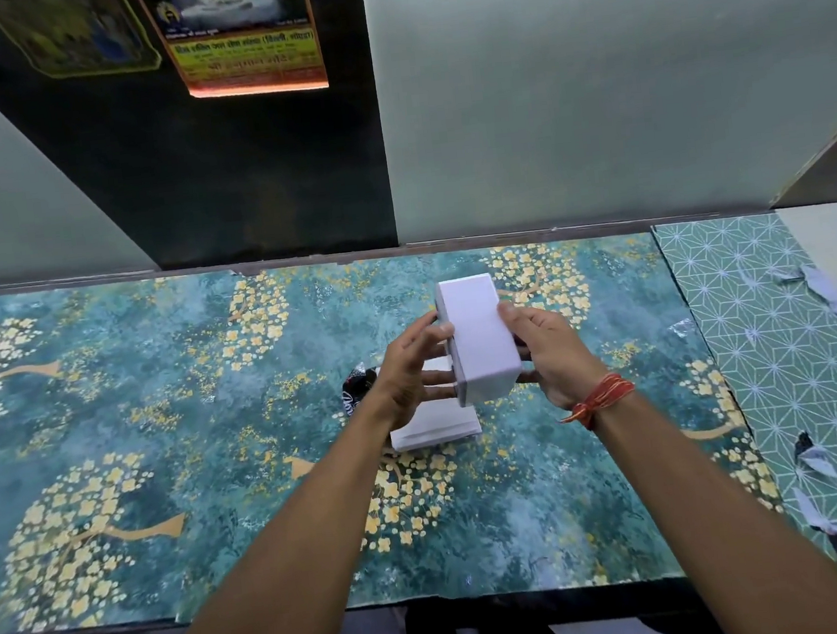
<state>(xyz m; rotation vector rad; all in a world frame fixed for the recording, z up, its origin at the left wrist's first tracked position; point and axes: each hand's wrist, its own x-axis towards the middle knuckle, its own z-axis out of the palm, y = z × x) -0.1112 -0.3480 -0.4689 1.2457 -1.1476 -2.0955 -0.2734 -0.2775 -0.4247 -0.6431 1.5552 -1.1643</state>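
Note:
A white rectangular box is held up above the table, tilted with its long face toward me. My left hand holds its left side, thumb on the upper edge and fingers under it. My right hand grips the right side, thumb on the top face; a red thread is tied round that wrist. Below the box lies a second white piece, flat on the table and partly hidden by my left hand. A crumpled black wrapper with white lettering lies just left of my left wrist.
The table is covered in teal paper with yellow blossoms. To the right is a green geometric sheet with torn scraps of paper. A floral sheet lies at the far right. A wall with a dark panel and posters rises behind.

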